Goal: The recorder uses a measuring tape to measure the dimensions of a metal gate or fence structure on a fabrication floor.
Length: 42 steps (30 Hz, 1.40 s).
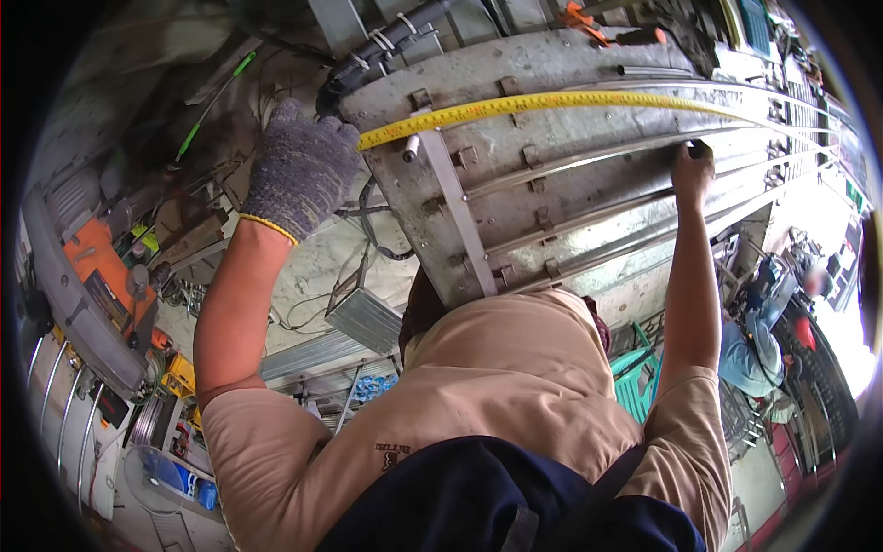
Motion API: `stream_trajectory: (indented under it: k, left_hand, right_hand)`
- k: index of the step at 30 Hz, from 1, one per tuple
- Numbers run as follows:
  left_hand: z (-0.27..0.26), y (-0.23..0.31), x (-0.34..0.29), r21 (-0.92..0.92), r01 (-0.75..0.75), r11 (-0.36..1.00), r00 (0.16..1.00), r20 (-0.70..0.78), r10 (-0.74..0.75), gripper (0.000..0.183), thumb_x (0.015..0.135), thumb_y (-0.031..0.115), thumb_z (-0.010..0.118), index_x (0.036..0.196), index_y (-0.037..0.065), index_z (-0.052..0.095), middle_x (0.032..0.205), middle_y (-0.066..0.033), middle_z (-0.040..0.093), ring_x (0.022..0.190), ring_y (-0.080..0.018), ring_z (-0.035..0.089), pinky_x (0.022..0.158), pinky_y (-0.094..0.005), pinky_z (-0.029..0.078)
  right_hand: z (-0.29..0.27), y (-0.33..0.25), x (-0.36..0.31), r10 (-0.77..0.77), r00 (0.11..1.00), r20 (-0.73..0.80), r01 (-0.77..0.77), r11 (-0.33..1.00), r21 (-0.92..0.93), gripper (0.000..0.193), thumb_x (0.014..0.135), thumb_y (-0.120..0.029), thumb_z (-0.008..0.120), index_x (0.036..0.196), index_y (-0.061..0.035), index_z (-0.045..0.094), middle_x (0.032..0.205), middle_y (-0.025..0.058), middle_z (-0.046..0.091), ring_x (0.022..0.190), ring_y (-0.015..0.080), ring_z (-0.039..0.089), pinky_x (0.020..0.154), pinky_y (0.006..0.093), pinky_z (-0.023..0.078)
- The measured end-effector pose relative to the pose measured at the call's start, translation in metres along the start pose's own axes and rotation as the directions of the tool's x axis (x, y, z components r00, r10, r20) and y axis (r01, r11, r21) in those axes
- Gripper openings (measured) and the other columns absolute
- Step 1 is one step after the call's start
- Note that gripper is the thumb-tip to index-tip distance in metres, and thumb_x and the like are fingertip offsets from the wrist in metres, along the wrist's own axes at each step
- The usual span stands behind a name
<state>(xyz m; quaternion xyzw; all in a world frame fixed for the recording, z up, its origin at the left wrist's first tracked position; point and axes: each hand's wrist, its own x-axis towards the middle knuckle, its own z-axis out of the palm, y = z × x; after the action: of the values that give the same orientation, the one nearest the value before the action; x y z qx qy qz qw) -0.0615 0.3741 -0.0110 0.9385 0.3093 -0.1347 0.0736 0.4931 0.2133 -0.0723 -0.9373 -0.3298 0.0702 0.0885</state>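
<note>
My left hand (302, 173), in a grey knitted glove with a yellow cuff, is closed at the near end of a yellow tape measure (524, 103). The tape's blade arches to the right over a metal frame of long thin bars (570, 167) joined by a flat crosspiece (455, 207). This frame lies on a grey metal tabletop (405, 198) with small brackets. Bare and closed, my right hand (693, 175) is at one of the long bars, below the tape. Something dark shows at its fingertips, too small to make out. The tape's far end cannot be made out.
An orange power tool (101, 267) stands at the left. A green-handled rod (216, 106) lies beyond my left hand. Orange-handled clamps (584, 23) sit at the table's far edge. A green plastic chair (635, 373) is beside me, and another person (759, 331) is at the right.
</note>
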Motion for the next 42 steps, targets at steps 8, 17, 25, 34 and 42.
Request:
stream_trajectory:
  k: [8, 17, 25, 34, 42]
  left_hand:
    - [-0.003, -0.001, -0.004, -0.012, 0.012, 1.000, 1.000, -0.023, -0.012, 0.016, 0.087, 0.028, 0.065, 0.091, 0.013, 0.069, 0.085, -0.0111, 0.070, 0.082, -0.0308, 0.069, 0.098, -0.0488, 0.043]
    - [-0.008, 0.007, -0.003, 0.075, 0.000, 0.997, 1.000, -0.030, 0.002, 0.016, 0.089, 0.027, 0.063, 0.093, 0.013, 0.070, 0.087, -0.0119, 0.071, 0.085, -0.0299, 0.069, 0.097, -0.0468, 0.043]
    - [-0.005, 0.010, -0.006, 0.065, 0.068, 0.996, 0.998, 0.012, -0.069, 0.019, 0.091, 0.029, 0.063, 0.096, 0.013, 0.070, 0.093, -0.0104, 0.072, 0.093, -0.0284, 0.069, 0.099, -0.0481, 0.042]
    - [-0.015, 0.024, -0.009, 0.114, 0.155, 0.981, 0.984, 0.067, -0.163, 0.022, 0.092, 0.031, 0.061, 0.103, 0.014, 0.071, 0.099, -0.0096, 0.073, 0.100, -0.0281, 0.068, 0.098, -0.0496, 0.041]
    - [-0.011, 0.037, -0.012, 0.194, 0.248, 0.949, 0.964, 0.047, -0.262, 0.022, 0.093, 0.031, 0.061, 0.103, 0.014, 0.072, 0.099, -0.0085, 0.072, 0.100, -0.0263, 0.067, 0.097, -0.0473, 0.040]
  right_hand:
    - [-0.007, -0.006, -0.091, -0.480, 0.860, -0.176, 0.491, 0.871, 0.027, 0.038, 0.091, -0.015, 0.067, 0.125, 0.0005, 0.060, 0.128, 0.0210, 0.057, 0.119, 0.0391, 0.056, 0.102, 0.0466, 0.045]
    - [-0.019, 0.027, -0.131, -0.634, 0.774, 0.003, 0.629, 0.768, 0.118, 0.040, 0.099, -0.014, 0.058, 0.139, -0.0063, 0.055, 0.148, 0.0167, 0.050, 0.145, 0.0381, 0.039, 0.121, 0.0542, 0.025]
    - [-0.042, 0.097, -0.145, -0.114, 0.985, -0.129, 0.126, 0.988, 0.087, 0.063, 0.102, -0.033, 0.056, 0.154, -0.0032, 0.034, 0.158, 0.0219, 0.031, 0.144, 0.0409, 0.036, 0.116, 0.0467, 0.035]
    - [-0.045, 0.135, -0.174, -0.248, 0.962, 0.114, 0.221, 0.954, 0.202, 0.088, 0.098, -0.041, 0.061, 0.159, 0.0041, 0.016, 0.163, 0.0260, 0.024, 0.151, 0.0389, 0.026, 0.124, 0.0431, 0.023]
    - [-0.052, 0.146, -0.177, -0.390, 0.913, 0.122, 0.380, 0.920, 0.100, 0.101, 0.092, -0.045, 0.068, 0.159, 0.0053, 0.012, 0.162, 0.0304, 0.021, 0.152, 0.0426, 0.020, 0.124, 0.0482, 0.018]
